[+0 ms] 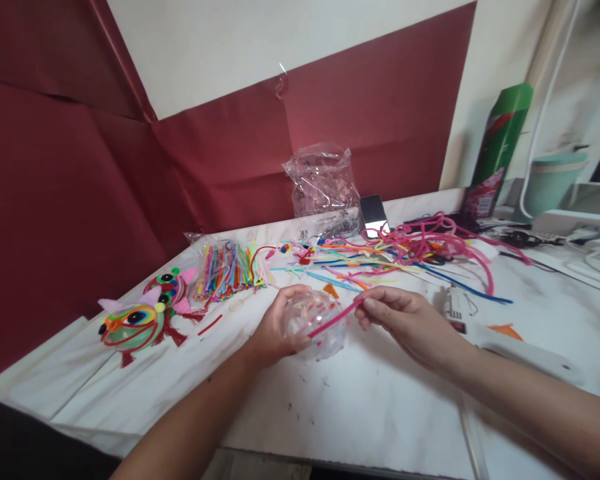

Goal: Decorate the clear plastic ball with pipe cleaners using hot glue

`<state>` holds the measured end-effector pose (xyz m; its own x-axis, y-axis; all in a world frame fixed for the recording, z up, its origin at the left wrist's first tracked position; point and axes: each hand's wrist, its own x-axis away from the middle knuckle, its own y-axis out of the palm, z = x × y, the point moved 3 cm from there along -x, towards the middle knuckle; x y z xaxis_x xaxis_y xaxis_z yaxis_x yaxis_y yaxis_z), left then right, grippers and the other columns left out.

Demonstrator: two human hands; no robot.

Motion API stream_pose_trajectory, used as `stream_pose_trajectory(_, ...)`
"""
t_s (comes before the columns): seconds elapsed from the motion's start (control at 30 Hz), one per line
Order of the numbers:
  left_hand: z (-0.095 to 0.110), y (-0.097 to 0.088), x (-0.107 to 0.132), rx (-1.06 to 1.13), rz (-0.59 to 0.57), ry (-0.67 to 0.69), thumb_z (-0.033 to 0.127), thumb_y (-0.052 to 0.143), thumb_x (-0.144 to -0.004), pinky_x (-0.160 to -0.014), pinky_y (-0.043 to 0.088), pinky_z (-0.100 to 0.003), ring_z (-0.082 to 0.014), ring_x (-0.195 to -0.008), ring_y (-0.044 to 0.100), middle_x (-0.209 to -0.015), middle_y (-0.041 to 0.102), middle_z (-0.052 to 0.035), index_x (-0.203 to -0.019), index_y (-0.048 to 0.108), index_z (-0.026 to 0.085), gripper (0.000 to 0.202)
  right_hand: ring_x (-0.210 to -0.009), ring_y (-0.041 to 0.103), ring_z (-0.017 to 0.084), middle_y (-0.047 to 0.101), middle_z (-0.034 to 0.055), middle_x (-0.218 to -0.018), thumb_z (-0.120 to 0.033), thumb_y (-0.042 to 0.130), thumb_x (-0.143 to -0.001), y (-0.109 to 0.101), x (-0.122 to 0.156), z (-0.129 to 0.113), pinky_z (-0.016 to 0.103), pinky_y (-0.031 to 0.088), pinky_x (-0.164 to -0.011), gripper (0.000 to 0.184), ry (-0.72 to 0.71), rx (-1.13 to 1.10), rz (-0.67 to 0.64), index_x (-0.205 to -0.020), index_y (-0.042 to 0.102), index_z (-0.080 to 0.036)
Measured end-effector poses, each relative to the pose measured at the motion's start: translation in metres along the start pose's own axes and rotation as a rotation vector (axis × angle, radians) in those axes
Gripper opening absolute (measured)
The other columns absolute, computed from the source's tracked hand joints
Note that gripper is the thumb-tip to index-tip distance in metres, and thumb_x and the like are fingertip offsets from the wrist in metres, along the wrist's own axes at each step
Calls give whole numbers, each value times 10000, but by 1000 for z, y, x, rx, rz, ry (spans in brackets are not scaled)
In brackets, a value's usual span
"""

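Note:
My left hand (275,330) is wrapped around the left side of a clear plastic ball (323,333), which it holds just over the table. A bright pink pipe cleaner (335,320) lies across the front of the ball. Its near end is by my left thumb, and the fingertips of my right hand (393,317) pinch its other end to the right of the ball. Small pink specks dot the ball's lower part. Whether the pipe cleaner is fastened to the ball I cannot tell.
Two decorated lantern-like animal heads (135,327) stand at the left. Bundled colourful pipe cleaners (227,273) lie behind them. A pink tangle (430,240), a clear plastic bag (325,190) and a dark box (374,215) are at the back. A white glue gun (530,360) lies at right.

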<state>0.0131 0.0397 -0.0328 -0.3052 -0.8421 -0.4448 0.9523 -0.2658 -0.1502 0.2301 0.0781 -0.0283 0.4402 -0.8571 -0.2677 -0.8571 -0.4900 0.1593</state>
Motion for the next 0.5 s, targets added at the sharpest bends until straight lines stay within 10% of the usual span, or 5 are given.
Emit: stream_pose_trajectory(0.5,1,0,0,-55,5,-25,372,772,-633,-995,360,-460,-326,-1173,512,-1232,546,-133,-1223,436,221,695,-600,553,124,664,16,-658,-447,700,-728,2,1,-2,287,430,-637,256,16,-33,-35,-730,705,-192)
